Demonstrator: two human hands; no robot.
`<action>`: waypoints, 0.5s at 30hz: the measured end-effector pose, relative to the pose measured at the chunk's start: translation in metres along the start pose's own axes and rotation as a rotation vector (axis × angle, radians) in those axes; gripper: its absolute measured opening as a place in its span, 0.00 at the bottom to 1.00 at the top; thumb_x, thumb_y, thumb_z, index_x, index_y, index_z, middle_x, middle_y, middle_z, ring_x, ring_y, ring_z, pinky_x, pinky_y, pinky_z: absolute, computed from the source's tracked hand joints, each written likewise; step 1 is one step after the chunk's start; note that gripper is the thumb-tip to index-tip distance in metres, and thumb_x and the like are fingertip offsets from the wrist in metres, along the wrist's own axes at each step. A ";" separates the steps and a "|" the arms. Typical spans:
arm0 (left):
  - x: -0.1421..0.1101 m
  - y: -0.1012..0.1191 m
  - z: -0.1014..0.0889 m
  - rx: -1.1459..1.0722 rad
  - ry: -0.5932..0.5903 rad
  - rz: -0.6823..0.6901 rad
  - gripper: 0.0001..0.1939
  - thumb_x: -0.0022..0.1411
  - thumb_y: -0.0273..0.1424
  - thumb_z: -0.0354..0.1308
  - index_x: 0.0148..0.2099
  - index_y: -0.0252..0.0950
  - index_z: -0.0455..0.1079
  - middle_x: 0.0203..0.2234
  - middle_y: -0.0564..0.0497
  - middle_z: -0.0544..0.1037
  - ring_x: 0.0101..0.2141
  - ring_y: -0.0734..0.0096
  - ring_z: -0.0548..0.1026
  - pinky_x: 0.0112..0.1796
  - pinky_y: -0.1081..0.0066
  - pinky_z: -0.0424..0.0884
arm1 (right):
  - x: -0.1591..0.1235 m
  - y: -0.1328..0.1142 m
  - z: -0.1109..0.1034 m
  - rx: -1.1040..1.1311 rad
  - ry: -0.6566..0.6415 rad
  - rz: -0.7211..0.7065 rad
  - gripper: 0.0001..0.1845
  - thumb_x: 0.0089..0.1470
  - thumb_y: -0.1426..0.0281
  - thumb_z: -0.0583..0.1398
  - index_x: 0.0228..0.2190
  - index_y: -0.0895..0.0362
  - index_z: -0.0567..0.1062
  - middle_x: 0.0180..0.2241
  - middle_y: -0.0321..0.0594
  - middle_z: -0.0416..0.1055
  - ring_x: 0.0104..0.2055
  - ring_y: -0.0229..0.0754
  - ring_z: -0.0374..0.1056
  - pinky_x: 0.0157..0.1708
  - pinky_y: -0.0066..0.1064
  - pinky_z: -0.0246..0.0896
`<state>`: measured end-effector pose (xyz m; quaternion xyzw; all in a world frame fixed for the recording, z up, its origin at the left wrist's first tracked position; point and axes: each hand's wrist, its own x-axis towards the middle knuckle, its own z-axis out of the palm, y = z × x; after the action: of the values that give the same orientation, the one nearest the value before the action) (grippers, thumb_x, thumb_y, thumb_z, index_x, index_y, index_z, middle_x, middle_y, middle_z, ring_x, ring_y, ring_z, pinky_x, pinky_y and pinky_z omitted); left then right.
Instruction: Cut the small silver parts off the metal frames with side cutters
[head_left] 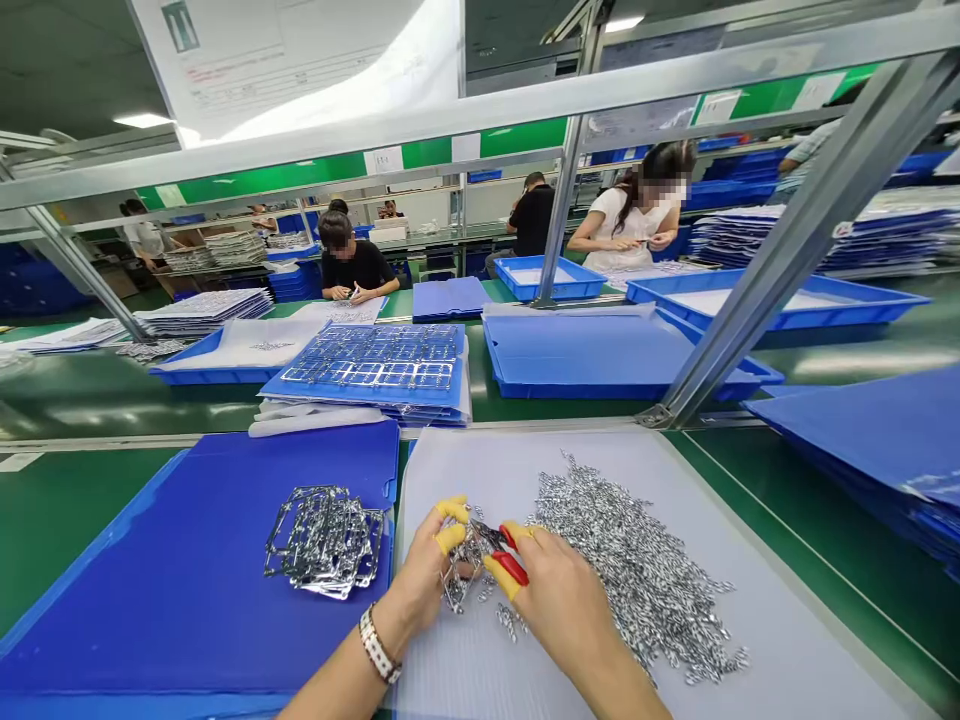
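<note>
Left hand [424, 570] half closed, thumb and fingertips pinching a small clump of silver metal pieces [461, 565]; yellow finger cots [451, 512] on its thumb and forefinger; white-and-gold link bracelet [378, 645] on that wrist; right hand [559, 600] curled shut round red-handled side cutters [511, 565], also with yellow cots on its fingers; cutter tips right at the clump, touching it or just beside it, cannot tell which; both hands are close together over the left part of a white corrugated plastic sheet [787, 600]; a loose heap of small silver metal pieces [630, 570] lies on that sheet just beside the right hand; a few stray pieces [508, 622] sit below the hands; to the left, a tangle of metal frames [324, 540] lies on a blue corrugated plastic sheet [150, 620]; both sheets rest on a green workbench [75, 520]; farther ahead, a stack of metal frame sheets [375, 358] sits on blue plastic trays [600, 360]; across the bench, a co-worker in a black top [356, 268] and another in a white top [626, 225] work with their hands near their chests.
</note>
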<state>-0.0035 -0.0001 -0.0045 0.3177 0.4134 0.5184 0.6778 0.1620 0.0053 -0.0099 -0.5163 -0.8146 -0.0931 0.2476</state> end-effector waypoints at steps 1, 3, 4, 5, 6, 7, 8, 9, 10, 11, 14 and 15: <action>0.001 0.000 -0.001 0.010 -0.005 -0.004 0.08 0.53 0.35 0.59 0.35 0.38 0.67 0.57 0.49 0.60 0.41 0.65 0.70 0.34 0.66 0.69 | -0.001 0.000 0.002 -0.007 0.029 -0.020 0.15 0.52 0.64 0.61 0.41 0.57 0.72 0.28 0.39 0.71 0.30 0.43 0.68 0.31 0.33 0.58; 0.002 0.000 -0.001 0.021 -0.007 -0.009 0.09 0.54 0.36 0.58 0.35 0.38 0.67 0.58 0.49 0.60 0.41 0.65 0.69 0.34 0.67 0.69 | -0.003 -0.001 0.005 -0.025 0.094 -0.056 0.15 0.54 0.64 0.60 0.42 0.59 0.72 0.29 0.40 0.71 0.31 0.43 0.67 0.33 0.34 0.57; 0.002 0.000 -0.002 0.031 -0.003 -0.009 0.09 0.54 0.37 0.58 0.35 0.38 0.67 0.58 0.49 0.59 0.41 0.65 0.69 0.34 0.67 0.69 | -0.004 -0.001 0.006 -0.035 0.125 -0.070 0.16 0.55 0.63 0.58 0.43 0.60 0.72 0.29 0.41 0.71 0.31 0.43 0.66 0.33 0.34 0.57; 0.002 -0.001 -0.002 0.046 -0.002 -0.008 0.10 0.54 0.37 0.59 0.36 0.38 0.68 0.59 0.49 0.58 0.41 0.65 0.68 0.35 0.67 0.68 | -0.004 -0.001 0.007 -0.044 0.154 -0.080 0.16 0.57 0.63 0.57 0.43 0.60 0.71 0.30 0.42 0.71 0.32 0.44 0.66 0.34 0.35 0.56; 0.002 -0.001 -0.002 0.066 -0.003 -0.008 0.10 0.53 0.37 0.59 0.38 0.38 0.69 0.59 0.49 0.57 0.41 0.65 0.68 0.35 0.67 0.68 | -0.005 -0.001 0.007 -0.053 0.178 -0.088 0.17 0.58 0.63 0.55 0.43 0.61 0.71 0.30 0.43 0.71 0.32 0.44 0.66 0.34 0.35 0.56; 0.001 -0.001 -0.002 0.089 -0.007 -0.008 0.11 0.53 0.37 0.59 0.38 0.38 0.70 0.59 0.48 0.57 0.42 0.64 0.68 0.35 0.67 0.68 | -0.005 -0.002 0.008 -0.060 0.197 -0.097 0.17 0.58 0.63 0.54 0.44 0.62 0.71 0.31 0.44 0.70 0.33 0.44 0.65 0.34 0.36 0.56; 0.001 -0.001 -0.003 0.112 -0.012 -0.007 0.12 0.52 0.37 0.60 0.39 0.38 0.70 0.59 0.48 0.57 0.43 0.63 0.67 0.36 0.67 0.68 | -0.005 -0.002 0.008 -0.066 0.211 -0.109 0.17 0.59 0.63 0.54 0.44 0.63 0.71 0.31 0.44 0.70 0.33 0.44 0.65 0.34 0.36 0.55; 0.001 -0.001 -0.002 0.133 -0.015 -0.002 0.12 0.52 0.37 0.60 0.39 0.38 0.71 0.59 0.48 0.58 0.43 0.63 0.67 0.36 0.66 0.67 | -0.005 -0.002 0.008 -0.070 0.224 -0.118 0.18 0.59 0.64 0.53 0.44 0.63 0.71 0.31 0.45 0.70 0.33 0.44 0.64 0.34 0.36 0.55; 0.001 -0.001 -0.002 0.153 -0.015 0.008 0.11 0.53 0.37 0.59 0.38 0.38 0.71 0.59 0.48 0.58 0.44 0.62 0.67 0.37 0.66 0.67 | -0.005 -0.002 0.008 -0.075 0.236 -0.125 0.18 0.60 0.64 0.53 0.44 0.63 0.71 0.31 0.45 0.70 0.33 0.44 0.64 0.34 0.36 0.55; 0.000 0.000 -0.002 0.171 -0.014 0.020 0.10 0.53 0.36 0.59 0.37 0.38 0.71 0.59 0.48 0.58 0.44 0.61 0.66 0.37 0.66 0.67 | -0.005 -0.002 0.007 -0.080 0.249 -0.131 0.18 0.60 0.64 0.53 0.44 0.64 0.71 0.31 0.45 0.70 0.33 0.44 0.64 0.34 0.36 0.55; -0.001 0.001 0.000 0.233 0.014 0.081 0.08 0.54 0.36 0.58 0.34 0.38 0.71 0.58 0.48 0.59 0.46 0.60 0.66 0.39 0.65 0.65 | -0.004 -0.002 0.004 -0.094 0.237 -0.131 0.18 0.59 0.64 0.53 0.44 0.64 0.71 0.31 0.46 0.70 0.33 0.45 0.63 0.34 0.37 0.55; -0.001 0.001 0.000 0.255 0.027 0.104 0.07 0.54 0.36 0.58 0.33 0.38 0.71 0.58 0.47 0.60 0.46 0.59 0.66 0.40 0.64 0.65 | -0.003 -0.002 0.002 -0.095 0.216 -0.127 0.18 0.59 0.65 0.53 0.45 0.64 0.71 0.32 0.47 0.70 0.34 0.46 0.63 0.35 0.38 0.55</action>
<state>-0.0035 -0.0012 -0.0034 0.4149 0.4681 0.5004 0.5986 0.1601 0.0027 -0.0131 -0.4619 -0.8088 -0.2022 0.3028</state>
